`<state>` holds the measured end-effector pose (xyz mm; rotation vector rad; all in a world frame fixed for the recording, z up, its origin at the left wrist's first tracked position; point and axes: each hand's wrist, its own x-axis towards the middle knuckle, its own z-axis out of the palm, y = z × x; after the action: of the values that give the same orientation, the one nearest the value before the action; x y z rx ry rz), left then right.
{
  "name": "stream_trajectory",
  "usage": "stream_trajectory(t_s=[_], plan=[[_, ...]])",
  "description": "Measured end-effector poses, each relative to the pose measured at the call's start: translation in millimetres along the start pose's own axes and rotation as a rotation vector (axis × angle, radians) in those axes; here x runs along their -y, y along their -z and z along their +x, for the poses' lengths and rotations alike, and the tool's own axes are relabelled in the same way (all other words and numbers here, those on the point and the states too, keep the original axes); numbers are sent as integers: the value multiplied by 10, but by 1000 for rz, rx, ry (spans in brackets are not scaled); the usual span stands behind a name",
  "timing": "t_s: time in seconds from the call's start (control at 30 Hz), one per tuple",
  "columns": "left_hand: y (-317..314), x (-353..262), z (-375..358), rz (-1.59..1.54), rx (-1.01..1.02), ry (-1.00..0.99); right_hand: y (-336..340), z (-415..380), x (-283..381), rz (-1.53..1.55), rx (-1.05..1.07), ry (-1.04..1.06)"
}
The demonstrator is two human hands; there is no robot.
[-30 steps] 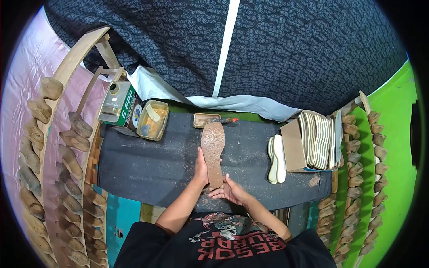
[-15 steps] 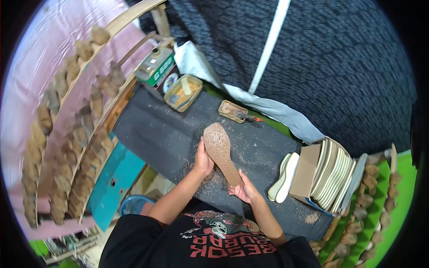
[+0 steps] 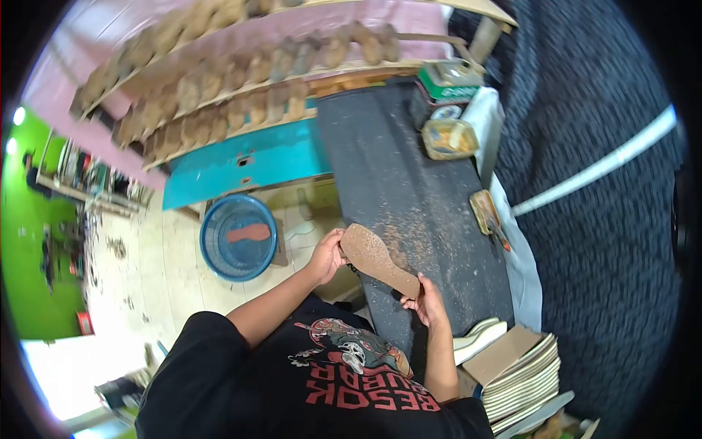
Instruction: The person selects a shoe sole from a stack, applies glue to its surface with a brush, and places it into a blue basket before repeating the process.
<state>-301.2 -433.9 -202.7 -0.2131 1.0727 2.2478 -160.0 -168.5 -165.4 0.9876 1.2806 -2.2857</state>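
Note:
A brown, speckled shoe sole (image 3: 374,257) is held flat between my two hands, over the near edge of the dark work table (image 3: 387,139). My left hand (image 3: 327,257) grips its wide forefoot end, fingers partly tucked beneath. At the narrow heel end, my right hand (image 3: 428,303) pinches it with the thumb on top. To the left, a blue basket (image 3: 212,252) stands on the floor with a reddish sole-shaped piece (image 3: 248,233) inside.
Brown crumbs (image 3: 409,238) litter the table. Along its far edge are a tin can (image 3: 452,80), a plastic tub (image 3: 446,150) and a small tray (image 3: 484,211) with a brush. Pale insoles (image 3: 523,377) fill a box at right. Shelves (image 3: 219,99) carry shoe lasts above a teal board (image 3: 285,152).
My view has swung left, bringing the blue basket and floor into full sight. The sole, still in both hands, has turned and is now beside the table's near edge.

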Motion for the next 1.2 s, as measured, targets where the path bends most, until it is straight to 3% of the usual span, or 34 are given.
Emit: stream_trajectory(t_s=[0.17, 0.4, 0.6, 0.67, 0.77, 0.93, 1.13, 1.2], plan=[[443, -247, -469, -27, -128, -61, -460, 247, -27, -124, 35, 62], [1411, -665, -1090, 29, -226, -136, -1591, 390, -351, -242, 81, 60], [2406, -1028, -1667, 11, -231, 63, -2345, 511, -1030, -328, 89, -10], [2731, -1098, -1857, 276, -272, 237, -2531, 540, -1271, -385, 77, -77], [3133, -1158, -2080, 365, -343, 319, -2777, 663, -1499, -419, 117, -172], [3622, -1213, -2138, 237, -320, 297, -3111, 1017, -1655, -507, 114, -270], [3959, -1423, -1856, 340, -534, 183, -3453, 1766, -1690, -569, 293, -321], [4016, -1712, -1756, 383, -559, 158, -3616, 2016, -1642, -560, 466, -339]])
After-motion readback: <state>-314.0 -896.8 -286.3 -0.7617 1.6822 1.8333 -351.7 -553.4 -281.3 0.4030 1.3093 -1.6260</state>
